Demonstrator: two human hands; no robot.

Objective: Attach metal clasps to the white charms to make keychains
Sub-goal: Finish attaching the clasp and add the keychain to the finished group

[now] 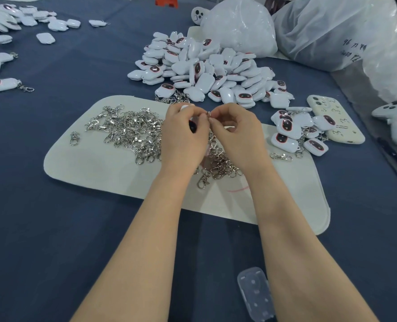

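My left hand point(184, 133) is closed around a white charm point(185, 107), of which only the top edge and a dark spot show between the fingers. My right hand point(233, 129) pinches a small metal clasp point(208, 114) right against the charm, fingertips of both hands touching. Beneath the hands a heap of loose silver clasps point(132, 131) lies on a pale mat point(81, 163). A large pile of white charms point(206, 68) sits just beyond the mat. Charms with clasps attached point(295, 131) lie at the right.
A white phone point(332, 119) lies right of the finished charms. Big plastic bags point(332, 31) stand at the back right. More charms point(4, 19) are spread at the far left. A clear plastic case point(254, 292) rests near the front edge on the blue tablecloth point(53, 228).
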